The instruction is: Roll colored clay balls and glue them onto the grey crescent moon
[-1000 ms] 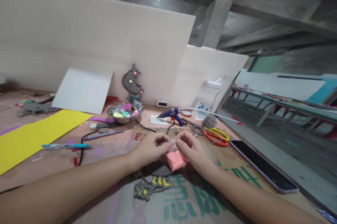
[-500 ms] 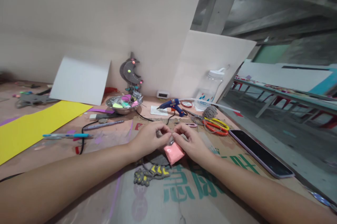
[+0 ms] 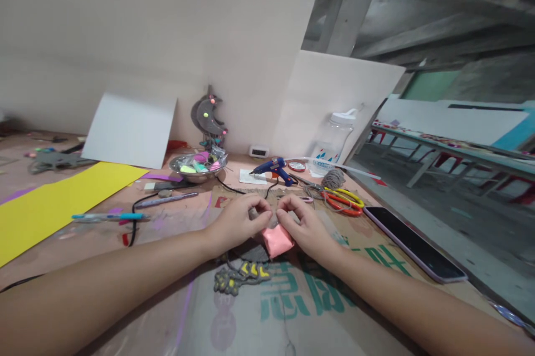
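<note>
A small packet of pink modelling clay (image 3: 278, 242) in clear wrapping hangs between my two hands over the cardboard. My left hand (image 3: 240, 218) pinches its upper edge with thumb and forefinger. On the other side, my right hand (image 3: 306, 228) grips the same edge, fingertips curled in close to the left ones. The pinched top of the wrapping is partly hidden by my fingers. Just below lies a grey shape with yellow chevrons and dots (image 3: 242, 277), its far part covered by my left hand and the packet.
Behind my hands are a metal bowl of colourful clay packets (image 3: 198, 176), a blue glue gun (image 3: 271, 166), scissors with orange and yellow handles (image 3: 343, 200), and a clear bottle (image 3: 332, 141). A phone (image 3: 413, 244) lies right; pens (image 3: 111, 216) and yellow card (image 3: 62, 200) lie left.
My fingertips have drawn slightly apart, and the pink packet has risen a little and shifted slightly right. Both hands keep hold of it.
</note>
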Action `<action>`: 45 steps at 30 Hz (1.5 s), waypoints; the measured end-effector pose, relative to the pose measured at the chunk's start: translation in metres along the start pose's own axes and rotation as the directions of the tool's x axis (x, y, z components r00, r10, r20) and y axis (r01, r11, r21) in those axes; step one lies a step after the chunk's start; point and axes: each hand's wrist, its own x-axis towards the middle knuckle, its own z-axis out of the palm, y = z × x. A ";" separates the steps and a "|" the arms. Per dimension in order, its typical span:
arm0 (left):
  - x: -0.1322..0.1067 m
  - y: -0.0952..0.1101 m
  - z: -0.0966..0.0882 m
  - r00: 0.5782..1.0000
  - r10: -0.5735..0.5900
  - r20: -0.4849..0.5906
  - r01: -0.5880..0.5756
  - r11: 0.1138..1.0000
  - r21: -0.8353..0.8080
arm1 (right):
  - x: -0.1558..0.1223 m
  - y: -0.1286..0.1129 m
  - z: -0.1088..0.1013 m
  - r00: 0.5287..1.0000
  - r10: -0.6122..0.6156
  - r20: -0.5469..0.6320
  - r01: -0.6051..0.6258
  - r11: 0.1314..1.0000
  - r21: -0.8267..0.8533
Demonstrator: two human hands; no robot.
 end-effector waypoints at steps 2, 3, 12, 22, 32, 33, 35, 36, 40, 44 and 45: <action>0.000 0.000 0.000 1.000 -0.014 -0.004 0.014 1.000 -0.006 | 0.001 -0.001 0.000 1.000 -0.003 0.015 0.003 1.000 0.005; 0.000 0.001 0.001 1.000 -0.017 -0.005 0.017 1.000 -0.006 | 0.001 -0.001 -0.001 1.000 -0.003 0.018 0.003 1.000 0.001; 0.000 0.002 0.001 1.000 -0.003 -0.023 0.003 1.000 0.000 | -0.001 0.008 0.000 0.998 -0.042 -0.050 0.039 0.998 -0.052; 0.002 -0.002 0.001 0.998 -0.045 -0.053 0.041 0.996 -0.079 | 0.000 0.009 -0.002 0.995 -0.022 -0.100 0.018 0.999 -0.034; 0.004 -0.001 0.000 0.994 -0.090 -0.062 0.078 0.983 -0.168 | 0.005 0.018 -0.001 0.994 0.012 -0.110 -0.004 0.997 0.075; 0.005 -0.002 0.000 0.994 -0.084 -0.069 0.071 0.983 -0.170 | 0.005 0.019 -0.001 0.993 0.016 -0.116 -0.006 0.996 0.088; 0.005 -0.002 0.000 0.994 -0.078 -0.077 0.064 0.984 -0.165 | 0.005 0.020 0.000 0.994 0.022 -0.111 -0.011 0.994 0.106; 0.006 -0.003 -0.001 0.994 -0.076 -0.078 0.063 0.985 -0.158 | 0.005 0.020 0.000 0.994 0.027 -0.108 -0.015 0.994 0.110; 0.006 -0.004 -0.001 0.995 -0.066 -0.080 0.055 0.989 -0.137 | 0.006 0.017 -0.001 0.992 0.062 -0.111 -0.050 0.993 0.111; 0.005 -0.005 0.000 0.997 -0.043 -0.062 0.036 0.993 -0.115 | 0.006 0.011 -0.003 0.997 0.055 -0.047 -0.053 0.998 0.043; 0.005 -0.006 0.000 0.998 -0.040 -0.053 0.035 0.994 -0.106 | 0.006 0.010 -0.003 0.999 0.044 -0.031 -0.044 0.999 0.018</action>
